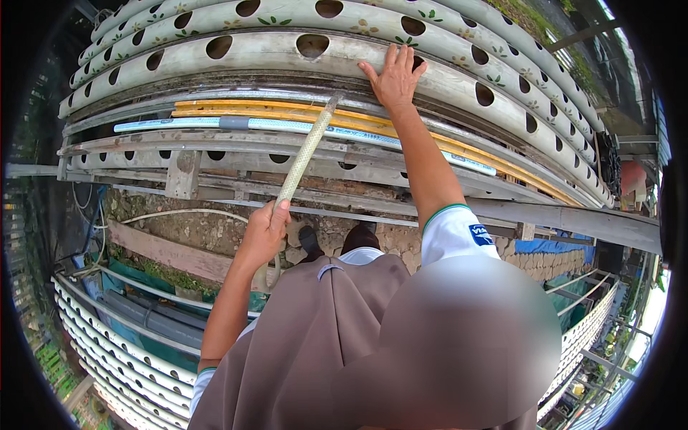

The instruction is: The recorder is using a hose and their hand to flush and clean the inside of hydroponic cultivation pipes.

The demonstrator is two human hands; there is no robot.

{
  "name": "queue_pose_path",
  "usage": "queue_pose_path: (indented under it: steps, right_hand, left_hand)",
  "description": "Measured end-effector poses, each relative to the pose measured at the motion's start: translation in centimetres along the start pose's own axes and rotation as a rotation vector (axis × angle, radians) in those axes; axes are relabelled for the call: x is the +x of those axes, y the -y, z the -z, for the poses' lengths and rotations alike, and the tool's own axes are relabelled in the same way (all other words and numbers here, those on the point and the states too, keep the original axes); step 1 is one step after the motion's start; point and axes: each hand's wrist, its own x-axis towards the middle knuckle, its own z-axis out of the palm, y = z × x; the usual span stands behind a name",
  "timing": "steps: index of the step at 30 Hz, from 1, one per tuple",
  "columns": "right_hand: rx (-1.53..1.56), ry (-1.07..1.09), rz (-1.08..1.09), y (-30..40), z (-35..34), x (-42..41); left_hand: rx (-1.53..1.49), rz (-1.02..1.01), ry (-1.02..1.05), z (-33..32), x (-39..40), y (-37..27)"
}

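My left hand [270,224] is closed around a pale braided hose [303,156], whose open end points up and away, over the rack. The rest of the hose hangs below the hand beside my body. My right hand [396,78] lies flat with its fingers spread on the nearest white hydroponic pipe [355,54], beside and partly over one of its round holes. More white pipes [301,16] with round holes and painted leaves and flowers lie in parallel rows behind it.
Yellow bars [247,110] and a light blue pipe [279,125] lie along the wooden rack [231,141] below the white pipes. A grey beam [570,215] runs to the right. Behind me, at the lower left, stands another rack of holed white pipes [129,349]. A plank [166,250] edges the ground.
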Motion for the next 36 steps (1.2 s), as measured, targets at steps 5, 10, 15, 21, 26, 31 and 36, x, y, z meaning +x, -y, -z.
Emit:
queue_pose_path:
  steps: [5,10,15,21,26,31,36]
  right_hand:
    - [0.01,0.027,0.296,-6.0,1.7,0.0]
    - [-0.024,0.019,0.302,-14.3,3.4,-0.6]
    - [0.019,0.042,0.199,-20.3,4.0,-1.5]
    - [0.061,0.263,0.031,-14.8,4.2,0.4]
    - [0.167,0.257,0.102,-15.7,3.6,0.9]
    - [0.115,0.222,0.001,-26.8,5.5,-1.3]
    - [0.014,0.172,-0.276,-37.0,6.2,-2.7]
  left_hand:
    - [0.094,-0.015,0.031,-3.0,1.5,-2.2]
    - [0.124,-0.037,0.11,-8.4,3.2,-5.2]
    - [0.255,-0.165,0.094,-13.1,4.1,-7.9]
    - [0.323,-0.151,0.087,-17.5,4.6,-9.5]
    - [0.378,-0.168,0.099,-20.1,5.6,-12.1]
    - [0.326,-0.127,0.08,-21.8,6.4,-13.1]
    - [0.378,-0.196,0.15,-25.3,7.4,-14.8]
